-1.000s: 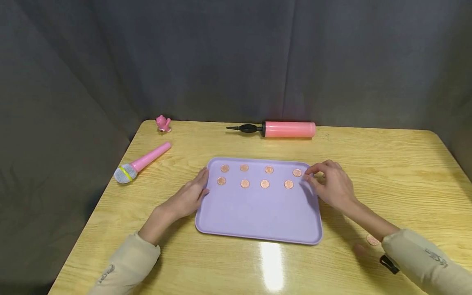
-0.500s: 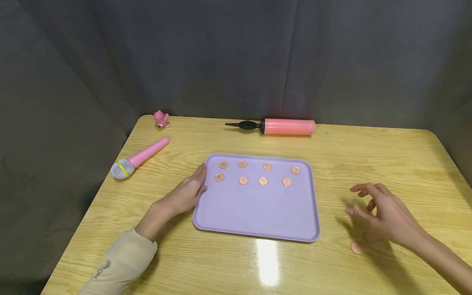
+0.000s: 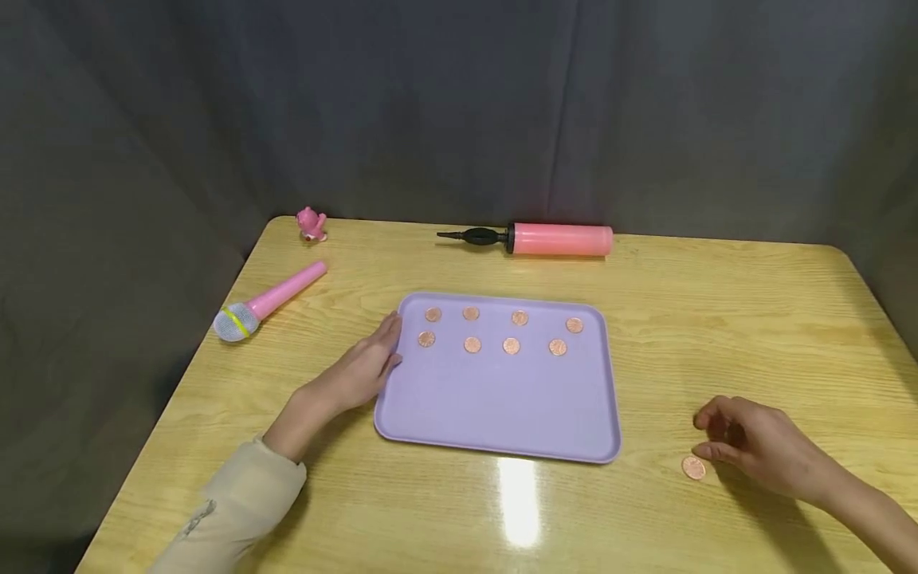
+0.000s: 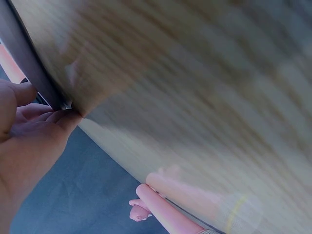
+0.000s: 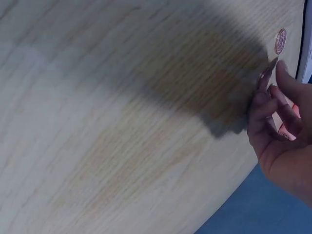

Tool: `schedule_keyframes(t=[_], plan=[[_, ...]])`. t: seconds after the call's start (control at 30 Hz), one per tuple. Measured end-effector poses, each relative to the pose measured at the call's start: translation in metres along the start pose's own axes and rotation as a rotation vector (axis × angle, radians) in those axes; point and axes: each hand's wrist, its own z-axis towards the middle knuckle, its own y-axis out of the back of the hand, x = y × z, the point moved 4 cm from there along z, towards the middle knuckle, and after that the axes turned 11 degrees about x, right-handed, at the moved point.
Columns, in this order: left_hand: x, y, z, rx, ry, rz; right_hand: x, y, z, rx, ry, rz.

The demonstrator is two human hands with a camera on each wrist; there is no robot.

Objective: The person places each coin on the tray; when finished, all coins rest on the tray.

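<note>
A single copper-coloured coin point(image 3: 693, 468) lies flat on the worktop point(image 3: 753, 319), near its front right part and well apart from the lilac tray point(image 3: 502, 406). It is small, round and a little shiny, with a raised rim. The right hand point(image 3: 760, 446) hovers just beside it, the fingers loosely curled and the thumb tip close to the coin's edge; its grip pinches nothing that shows. In the right wrist view the coin point(image 5: 280, 41) sits just past the fingertips point(image 5: 273, 73), apart from them.

The left hand point(image 3: 358, 371) rests with straight fingers against the tray's left rim, its grip spread and flat. Eight coins like the loose one lie in two rows of four point(image 3: 495, 331) along the tray's far side.

The worktop is pale yellow wood grain with rounded corners and a bright glare patch at the front. On its far side lie a pink air pump point(image 3: 545, 238) with a black nozzle, a pink toy microphone point(image 3: 268, 302) with a grey mesh head, and a small pink figure point(image 3: 311, 224) at the far left corner. Dark grey cloth point(image 3: 459, 104) hangs behind and to both sides.
</note>
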Motion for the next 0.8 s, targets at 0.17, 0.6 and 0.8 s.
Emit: schedule_keyframes(t=[0.17,0.6,0.8], plan=[[-0.002,0.001,0.002,0.001,-0.002,-0.001,-0.003,0.004,-0.002,0.018,0.002,-0.002],[-0.001,0.002,0.0,-0.009,0.001,-0.002,-0.017,0.003,-0.009,-0.192,-0.068,-0.179],[-0.002,0.002,0.001,-0.001,0.005,-0.001,-0.019,0.001,-0.011,-0.2,-0.123,-0.234]])
